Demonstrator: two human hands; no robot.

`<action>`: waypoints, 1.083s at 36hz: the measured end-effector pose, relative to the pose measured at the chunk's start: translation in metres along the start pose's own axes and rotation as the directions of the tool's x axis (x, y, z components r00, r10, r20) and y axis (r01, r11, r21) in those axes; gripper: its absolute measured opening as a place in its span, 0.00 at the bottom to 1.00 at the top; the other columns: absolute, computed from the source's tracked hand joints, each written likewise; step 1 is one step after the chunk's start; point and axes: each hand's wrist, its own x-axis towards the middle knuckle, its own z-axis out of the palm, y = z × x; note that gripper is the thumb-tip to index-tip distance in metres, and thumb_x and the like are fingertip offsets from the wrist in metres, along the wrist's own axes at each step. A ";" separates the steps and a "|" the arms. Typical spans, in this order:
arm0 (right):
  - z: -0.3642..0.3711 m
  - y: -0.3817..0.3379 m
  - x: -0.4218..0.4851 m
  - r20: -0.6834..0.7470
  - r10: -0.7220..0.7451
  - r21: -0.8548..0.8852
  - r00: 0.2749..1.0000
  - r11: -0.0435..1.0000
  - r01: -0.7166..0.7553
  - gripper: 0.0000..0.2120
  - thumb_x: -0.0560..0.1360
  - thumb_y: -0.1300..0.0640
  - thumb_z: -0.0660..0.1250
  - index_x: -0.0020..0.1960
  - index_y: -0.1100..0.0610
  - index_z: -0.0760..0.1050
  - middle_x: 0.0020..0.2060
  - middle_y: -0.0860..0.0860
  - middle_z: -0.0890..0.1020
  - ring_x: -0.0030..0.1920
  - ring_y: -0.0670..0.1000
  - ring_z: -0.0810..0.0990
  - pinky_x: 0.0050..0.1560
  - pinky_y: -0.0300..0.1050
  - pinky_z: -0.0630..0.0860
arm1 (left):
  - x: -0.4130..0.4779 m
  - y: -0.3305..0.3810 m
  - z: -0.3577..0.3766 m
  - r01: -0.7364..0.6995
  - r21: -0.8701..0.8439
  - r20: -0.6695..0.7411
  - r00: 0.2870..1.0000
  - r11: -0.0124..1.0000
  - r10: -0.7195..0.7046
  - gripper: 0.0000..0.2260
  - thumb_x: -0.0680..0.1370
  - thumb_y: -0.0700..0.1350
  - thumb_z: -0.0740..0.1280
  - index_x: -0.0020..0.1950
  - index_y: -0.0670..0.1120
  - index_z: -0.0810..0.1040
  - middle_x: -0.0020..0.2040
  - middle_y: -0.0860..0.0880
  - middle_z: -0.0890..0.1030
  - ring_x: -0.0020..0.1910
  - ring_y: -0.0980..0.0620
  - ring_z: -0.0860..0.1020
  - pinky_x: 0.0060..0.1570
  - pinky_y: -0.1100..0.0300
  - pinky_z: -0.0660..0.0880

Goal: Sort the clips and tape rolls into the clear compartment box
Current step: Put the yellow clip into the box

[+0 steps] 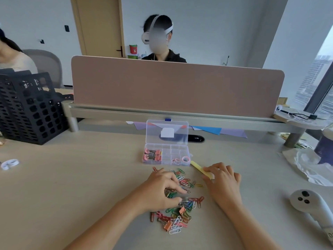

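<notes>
Clips (182, 210) pinched by left hand (160, 188); yellow strip (198, 167) gripped by right hand (223, 179)

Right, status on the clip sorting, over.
Left hand pinches paper clips. Right hand holds yellow strip. Compartment box open, binder clips and tape roll in. Nothing blocking.
</notes>
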 end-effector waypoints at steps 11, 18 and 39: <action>-0.015 -0.006 -0.003 0.018 0.009 0.197 1.000 0.980 -0.012 0.07 0.68 0.56 0.67 0.44 0.49 0.81 0.40 0.45 0.79 0.42 0.48 0.76 0.41 0.41 0.70 | 0.003 0.003 0.006 0.042 -0.043 -0.034 0.998 0.998 -0.044 0.10 0.72 0.57 0.72 0.51 0.58 0.84 0.44 0.63 0.76 0.51 0.66 0.71 0.51 0.69 0.67; -0.024 -0.014 -0.006 0.033 0.047 0.481 0.998 0.875 -0.057 0.06 0.68 0.60 0.70 0.38 0.49 0.83 0.31 0.44 0.82 0.28 0.42 0.74 0.30 0.33 0.69 | 0.003 -0.001 0.003 0.144 -0.185 -0.156 0.972 0.972 -0.174 0.05 0.74 0.52 0.72 0.49 0.57 0.85 0.45 0.59 0.82 0.46 0.62 0.78 0.51 0.64 0.75; -0.015 -0.045 -0.021 0.277 -0.284 0.583 0.918 0.809 0.074 0.09 0.65 0.49 0.77 0.42 0.45 0.79 0.42 0.41 0.81 0.39 0.40 0.75 0.43 0.34 0.73 | 0.004 -0.023 -0.011 0.178 -0.784 -0.179 0.853 0.595 -0.491 0.05 0.74 0.42 0.71 0.46 0.41 0.84 0.40 0.48 0.84 0.39 0.57 0.80 0.41 0.62 0.73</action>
